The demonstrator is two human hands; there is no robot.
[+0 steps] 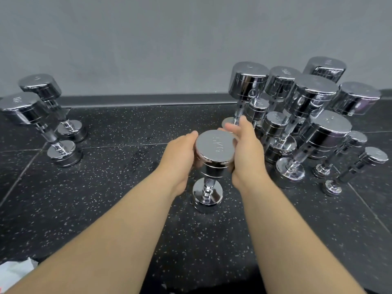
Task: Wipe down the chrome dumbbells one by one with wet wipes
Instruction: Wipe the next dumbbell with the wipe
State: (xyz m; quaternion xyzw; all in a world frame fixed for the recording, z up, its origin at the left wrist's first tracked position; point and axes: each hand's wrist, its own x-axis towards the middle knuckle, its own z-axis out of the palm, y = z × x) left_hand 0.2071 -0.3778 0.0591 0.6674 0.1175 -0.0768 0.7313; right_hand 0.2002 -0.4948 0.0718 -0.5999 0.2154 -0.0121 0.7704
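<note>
**Here, two hands round one upright dumbbell**

Nearest me, at the low left corner, a white crumpled thing lies on the floor, which is black rubber tiling flecked with pale specks. Whether it is a wipe or a packet I cannot tell. Two bare forearms reach out over that floor towards the middle.

Between them the dumbbell stands on end, its lower head flat on the floor and its knurled grip rising straight up. The flat face of the upper head looks upward and bears a stamped weight mark that reads like 5KG. The left hand is curled round the left side of that upper head, thumb lying along its rim. The right hand wraps the right side, its fingertips bent over the far edge. What lies under the palms is hidden.

Further off to the left, well apart from it, a pair of larger dumbbells stands on end, one just behind the other. To the right, just beyond the right hand, a crowded cluster of dumbbells of several sizes also stands on end. Their heads are close together, with the smallest at the near right edge. Behind them all a dark skirting runs along the foot of a plain grey wall.
</note>
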